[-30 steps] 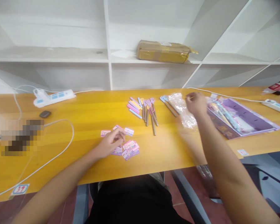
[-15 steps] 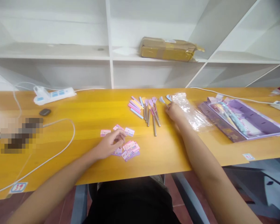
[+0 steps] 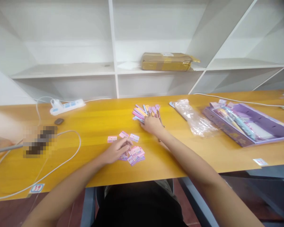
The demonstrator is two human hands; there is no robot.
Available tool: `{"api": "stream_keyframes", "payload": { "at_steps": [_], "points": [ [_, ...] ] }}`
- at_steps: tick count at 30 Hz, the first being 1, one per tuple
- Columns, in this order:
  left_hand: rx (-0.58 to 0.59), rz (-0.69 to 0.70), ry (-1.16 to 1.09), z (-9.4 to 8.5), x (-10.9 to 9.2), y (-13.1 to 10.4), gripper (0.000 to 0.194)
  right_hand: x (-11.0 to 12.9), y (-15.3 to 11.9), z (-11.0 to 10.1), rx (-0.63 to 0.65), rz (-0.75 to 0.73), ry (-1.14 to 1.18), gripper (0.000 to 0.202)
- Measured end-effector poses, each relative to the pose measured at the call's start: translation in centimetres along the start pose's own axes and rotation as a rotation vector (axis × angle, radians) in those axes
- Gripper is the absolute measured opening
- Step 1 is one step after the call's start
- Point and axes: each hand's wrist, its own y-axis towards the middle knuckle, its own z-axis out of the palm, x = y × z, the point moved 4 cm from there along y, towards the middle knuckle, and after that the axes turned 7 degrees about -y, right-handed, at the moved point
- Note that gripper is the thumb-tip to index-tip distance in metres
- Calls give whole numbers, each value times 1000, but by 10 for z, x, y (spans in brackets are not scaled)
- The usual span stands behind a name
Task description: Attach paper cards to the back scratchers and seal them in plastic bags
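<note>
My right hand (image 3: 153,125) reaches over the bunch of telescopic back scratchers (image 3: 153,108), which have small claw heads and metal handles. Its fingers are closed on a light blue back scratcher (image 3: 137,118), whose head pokes out to the left; the rest is hidden under the hand. Pink, yellow and blue sticks (image 3: 139,111) lie beside the bunch. My left hand (image 3: 120,148) rests with loosely bent, parted fingers at the small printed cards (image 3: 136,154), and nothing shows in its grasp. Another blue-headed back scratcher (image 3: 172,104) lies by a clear plastic bag (image 3: 191,116).
A purple box (image 3: 246,126) with packaged items stands on the right. At the left are a white power strip (image 3: 67,106), a small dark object (image 3: 59,121) and a looping white cable (image 3: 79,145). A taped cardboard parcel (image 3: 167,62) sits on the shelf behind.
My right hand has moved left, from beside the plastic bag to the bunch, carrying the blue back scratcher. My left hand stays at the cards. The camera view has shifted slightly.
</note>
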Motion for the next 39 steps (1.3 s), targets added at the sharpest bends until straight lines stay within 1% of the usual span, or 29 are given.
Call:
{"api": "stream_keyframes", "payload": {
  "at_steps": [3,5,6,7,9,11,13,15,17,19,21,22,24,26,29,31,33,35,37,39],
  "points": [
    [6,-16,13,0,-2,-1,32,-2,-1,7,-7,-3,20,44],
    [35,-27,3,1,-2,-2,34,-6,-4,5,1,-44,44,38],
    [48,-33,-13,1,-2,-2,35,-6,-8,2,-3,-81,93,35],
    [50,-38,-34,1,-1,-2,37,-4,-14,-1,-19,-129,178,32],
    [15,-45,-78,0,3,-2,40,5,-29,-6,-68,-257,454,33],
    [-65,-49,-102,-3,6,0,45,20,-48,-5,-109,-413,756,38],
    [-163,-31,-110,-7,8,2,47,38,-66,2,-111,-571,907,34],
    [-265,21,-100,-11,6,4,45,55,-81,12,-112,-716,911,21],
    [-332,67,-117,-14,3,5,42,64,-90,19,-145,-822,846,12],
    [-348,67,-229,-16,2,7,43,66,-94,20,-173,-890,786,11],
    [-322,27,-407,-17,2,9,46,60,-94,18,-176,-913,790,18],
    [-304,-1,-485,-17,3,10,46,55,-92,16,-174,-898,823,25],
    [-290,-56,-572,-18,4,10,43,41,-84,11,-199,-781,948,36],
    [-285,-96,-595,-19,5,10,39,24,-72,10,-251,-588,1108,45],
    [-250,-126,-552,-17,7,9,38,-1,-51,16,-327,-293,1296,49],
    [-207,-140,-499,-14,9,9,38,-16,-39,23,-314,-114,1385,51],
    [-150,-160,-437,-11,10,9,37,-25,-30,30,-225,20,1521,55],
    [-86,-186,-367,-8,10,9,38,-28,-25,34,-107,53,1696,57],
    [-37,-203,-303,-7,10,9,40,-25,-25,33,2,13,1849,54],
    [-9,-207,-255,-6,8,9,43,-19,-28,31,89,-31,1944,49]
  ]
}}
